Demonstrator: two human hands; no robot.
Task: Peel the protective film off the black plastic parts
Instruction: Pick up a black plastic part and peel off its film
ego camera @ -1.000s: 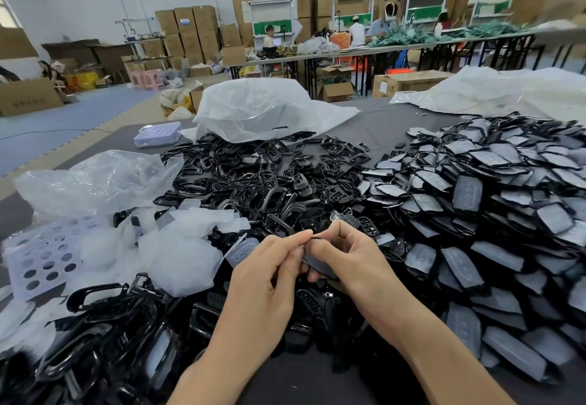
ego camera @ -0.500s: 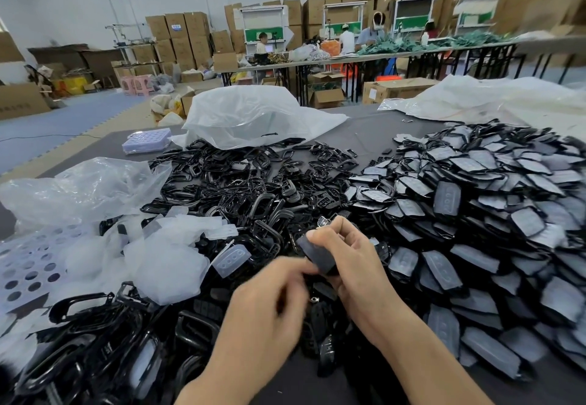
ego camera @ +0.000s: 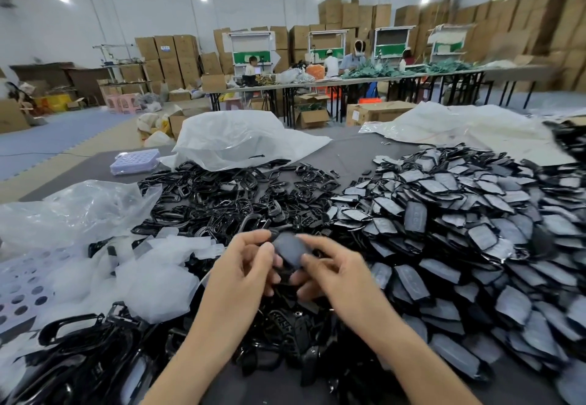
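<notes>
I hold one black plastic part (ego camera: 289, 251) with a greyish film on its face between both hands, just above the table's middle. My left hand (ego camera: 244, 265) pinches its left edge with thumb and fingers. My right hand (ego camera: 333, 270) grips its right side, thumb on the film. A big heap of film-covered black parts (ego camera: 459, 214) lies to the right. Glossy black frames and parts (ego camera: 222, 195) are piled in the middle and at the front left.
Crumpled peeled film (ego camera: 152, 274) lies left of my hands, beside a white perforated sheet (ego camera: 19, 290). Clear plastic bags (ego camera: 241, 138) sit behind the piles. A small purple tray (ego camera: 134, 161) is at the table's far left edge. People work at distant tables.
Both hands have lifted the part and turned it so its filmed face shows. My left hand has come up from below to grip its left edge. The camera has tilted upward.
</notes>
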